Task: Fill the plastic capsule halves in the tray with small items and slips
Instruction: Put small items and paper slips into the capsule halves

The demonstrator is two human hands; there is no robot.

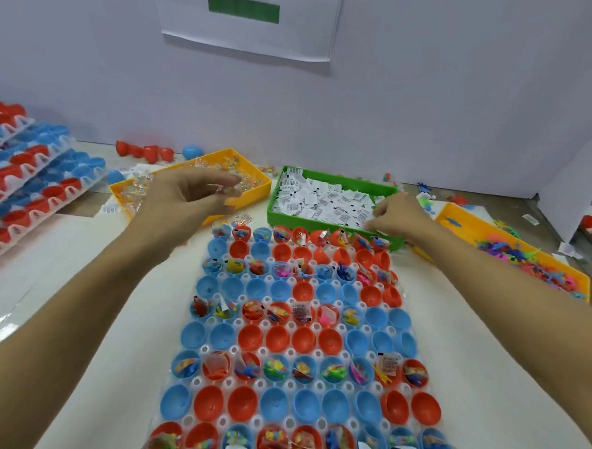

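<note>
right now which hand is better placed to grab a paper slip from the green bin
Right. The right hand is already at the green bin, fingers curled down on the white slips. The left hand is over the yellow bin, pinching a small clear packet.

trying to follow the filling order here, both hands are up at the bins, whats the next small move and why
Probably bring the left hand back over the tray and drop what its fingers seem to pinch, apparently a small clear packet from the yellow bin, into a filled-row capsule half. The right hand reaches into the green bin of paper slips, so a slip likely follows.
</note>
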